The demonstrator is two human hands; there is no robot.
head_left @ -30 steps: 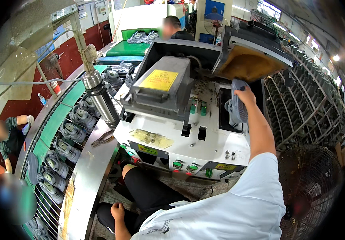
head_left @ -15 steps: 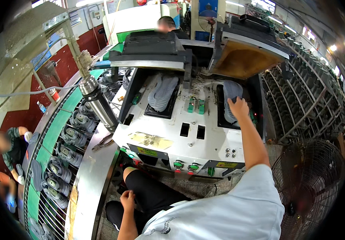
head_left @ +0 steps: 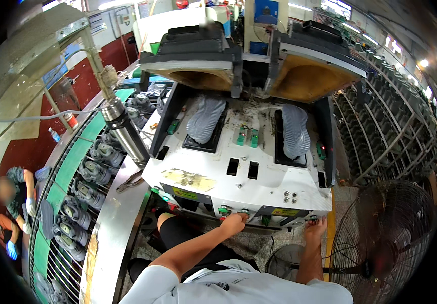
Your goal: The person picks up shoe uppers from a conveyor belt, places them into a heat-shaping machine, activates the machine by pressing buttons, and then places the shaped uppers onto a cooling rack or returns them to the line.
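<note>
Along the front panel of a white two-station press, my left hand is closed, its fingertips against a green button. My right hand is at the panel's right corner, fingers curled over a small dark control that they partly cover. Two grey shoe soles lie tread up on black pads: the left sole and the right sole. Neither hand touches them. Above them, the left lid and right lid are raised, showing brown inner faces.
At left, a curved conveyor carries several grey shoes. Pliers and a steel flask are on the metal ledge beside the press. A large fan stands at right, before shoe racks. Co-workers sit beyond the conveyor.
My right hand has left the right sole and come down to the panel's corner. My left hand has moved from my lap to the green button. The left lid has tilted further up.
</note>
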